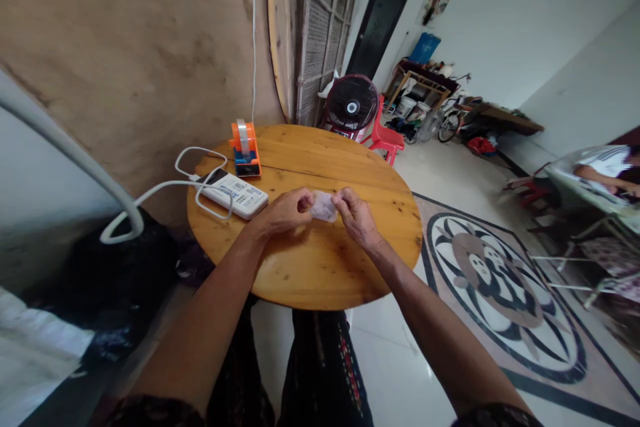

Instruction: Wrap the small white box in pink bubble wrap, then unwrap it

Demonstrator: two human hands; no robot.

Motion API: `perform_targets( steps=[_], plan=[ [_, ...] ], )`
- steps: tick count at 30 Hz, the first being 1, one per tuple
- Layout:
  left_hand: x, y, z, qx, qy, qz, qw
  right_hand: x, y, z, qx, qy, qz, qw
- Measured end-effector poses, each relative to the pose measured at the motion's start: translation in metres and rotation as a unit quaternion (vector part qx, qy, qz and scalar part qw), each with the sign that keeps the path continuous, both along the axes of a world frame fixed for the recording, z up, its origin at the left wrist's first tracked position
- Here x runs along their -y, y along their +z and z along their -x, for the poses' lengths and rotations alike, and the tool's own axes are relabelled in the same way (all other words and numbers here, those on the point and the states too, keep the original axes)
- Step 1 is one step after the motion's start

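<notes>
A small, clear, crinkled plastic piece [324, 206] is stretched between my two hands, a little above the round wooden table. My left hand [293, 209] pinches its left edge, fingers closed. At its right edge, the thumb and fingers of my right hand [354, 215] are closed on it. What the plastic may contain is too small to tell. Left of my left hand lies a white power bank [243, 197] with a white cable. Behind that, an orange tape dispenser [245, 149] stands near the table's back left edge.
The round table [310, 280] stands against a brown wall. A dark fan [352, 103] and a red plastic chair [387, 139] are behind it. A thick white cable loops at the left. At the far right a person [603, 167] sits at another table.
</notes>
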State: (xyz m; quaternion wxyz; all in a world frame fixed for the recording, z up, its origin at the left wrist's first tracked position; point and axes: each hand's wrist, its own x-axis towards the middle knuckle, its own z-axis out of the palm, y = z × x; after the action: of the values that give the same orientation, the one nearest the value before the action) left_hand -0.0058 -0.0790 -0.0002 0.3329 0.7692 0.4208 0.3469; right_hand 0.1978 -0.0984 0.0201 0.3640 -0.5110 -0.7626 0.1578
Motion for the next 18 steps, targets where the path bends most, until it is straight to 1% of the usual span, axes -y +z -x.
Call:
perform_targets(
  steps=[3, 6, 10, 14, 18],
  plan=[
    [0.001, -0.003, -0.007, 0.008, 0.018, -0.03, 0.999, -0.001, -0.003, -0.002, -0.022, 0.013, -0.003, 1.0],
    [-0.001, -0.009, -0.014, 0.033, 0.023, -0.061, 0.997, -0.002, -0.005, -0.003, -0.041, 0.028, -0.001, 0.999],
    [-0.004, -0.014, -0.019, 0.041, 0.023, -0.09, 0.995, -0.002, -0.004, -0.003, -0.039, 0.022, 0.004, 0.999],
    [-0.001, -0.012, -0.021, 0.009, 0.03, -0.13, 0.991, -0.003, -0.003, -0.001, -0.03, 0.018, 0.002, 0.999],
    [0.008, -0.007, -0.027, -0.042, 0.071, -0.178, 0.981, -0.002, 0.0, 0.002, -0.021, 0.004, 0.008, 1.0]
  ],
)
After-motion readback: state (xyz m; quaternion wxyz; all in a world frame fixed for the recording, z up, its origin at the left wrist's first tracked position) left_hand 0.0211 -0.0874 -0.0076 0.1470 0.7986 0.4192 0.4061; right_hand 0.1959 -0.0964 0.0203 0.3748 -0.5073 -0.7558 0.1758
